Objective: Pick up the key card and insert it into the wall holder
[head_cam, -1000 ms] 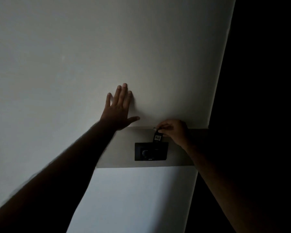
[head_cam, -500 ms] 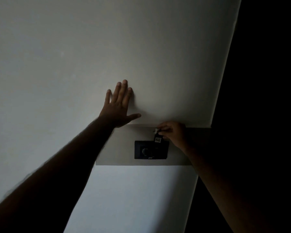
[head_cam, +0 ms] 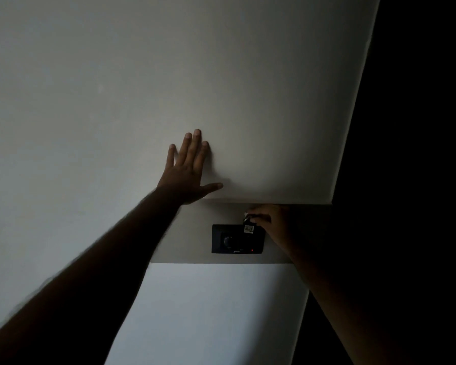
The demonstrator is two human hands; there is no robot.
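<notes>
Key card (head_cam: 249,229) now sits lower than it did a moment ago: half a second back its white label was above the top edge of the dark wall holder (head_cam: 237,238), and now that label lies against the holder's upper right part, so I judge the card has gone down into the slot, or at least most of the way. A small red light (head_cam: 252,250) shows near the holder's bottom edge, which I did not see in the earlier views; that may mean the holder has sensed the card, though the room is dim and I cannot be sure. My right hand (head_cam: 267,222) is closed in a pinch on the top of the card, where a small metal ring or tag pokes out just above the holder. My left hand (head_cam: 188,171) lies open and flat on the white wall (head_cam: 116,101), fingers spread upward, thumb out to the right, gripping nothing, in the same spot as before. It rests just above the grey panel (head_cam: 190,233) that carries the holder. To my mind the insertion is nearly done. What remains is a last push to seat the card if it is not yet home, then letting go with my right hand.
</notes>
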